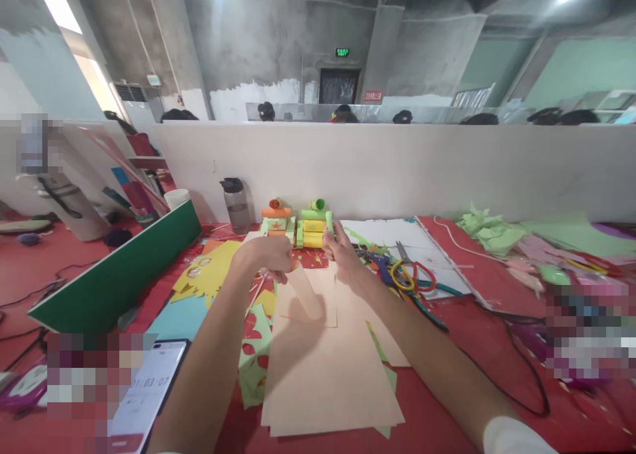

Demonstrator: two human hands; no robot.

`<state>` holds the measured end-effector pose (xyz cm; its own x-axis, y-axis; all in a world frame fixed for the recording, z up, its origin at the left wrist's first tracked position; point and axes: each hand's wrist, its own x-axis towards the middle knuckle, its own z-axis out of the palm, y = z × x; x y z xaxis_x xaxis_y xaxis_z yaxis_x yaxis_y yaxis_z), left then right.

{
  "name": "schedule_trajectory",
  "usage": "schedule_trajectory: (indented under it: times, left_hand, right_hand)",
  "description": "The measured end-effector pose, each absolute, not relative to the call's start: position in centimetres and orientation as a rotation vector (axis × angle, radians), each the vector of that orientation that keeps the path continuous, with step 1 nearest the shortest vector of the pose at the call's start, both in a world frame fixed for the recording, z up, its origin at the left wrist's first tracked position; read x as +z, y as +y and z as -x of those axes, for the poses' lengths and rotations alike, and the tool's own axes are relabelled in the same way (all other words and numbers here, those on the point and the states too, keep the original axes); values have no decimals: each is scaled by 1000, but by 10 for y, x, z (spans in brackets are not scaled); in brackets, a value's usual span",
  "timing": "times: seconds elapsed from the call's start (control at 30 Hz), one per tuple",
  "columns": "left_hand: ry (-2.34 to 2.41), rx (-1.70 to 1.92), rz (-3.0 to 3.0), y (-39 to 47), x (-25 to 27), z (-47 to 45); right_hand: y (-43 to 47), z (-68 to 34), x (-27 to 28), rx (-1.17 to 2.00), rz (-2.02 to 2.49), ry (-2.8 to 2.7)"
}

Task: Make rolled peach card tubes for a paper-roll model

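My left hand [272, 255] is closed, fingers curled down, at the end of a curling peach paper strip [307, 295]. The strip hangs over a stack of peach paper sheets [330, 381] on the red table. To its right, my right hand [342, 248] is closed, with a light green paper piece [329, 223] upright between thumb and fingers. Just beyond the hands stand two small paper models made of rolled tubes, an orange one [276, 213] and a green and yellow one [314, 226]. My right hand partly covers the latter's side.
Scissors [412, 272] with yellow and red handles lie right of my hands, beside pliers [427, 308]. Green and yellow paper scraps [254, 358] flank the sheets. A phone [149, 388] lies front left, a green board [124, 268] behind it. A bottle [236, 205] stands by the partition.
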<state>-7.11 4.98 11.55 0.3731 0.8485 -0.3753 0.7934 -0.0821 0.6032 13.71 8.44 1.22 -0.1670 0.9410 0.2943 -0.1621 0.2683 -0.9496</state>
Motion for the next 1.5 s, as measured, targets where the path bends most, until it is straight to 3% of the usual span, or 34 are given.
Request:
schedule_trajectory:
  times: [0.27,0.5,0.7,1.5]
  left_hand:
    - [1251,-17,-1914,60,109,70]
    - [1169,13,-1861,67,104,71]
    - [1175,-114,-1919,63,109,69]
    - [1219,-207,-1962,61,111,67]
  right_hand:
    - [83,-141,33,716,869,-1646]
    - [57,-140,66,846,813,-1817]
    - [31,-134,91,688,881,-2146]
    - [24,-128,92,371,936,-2385]
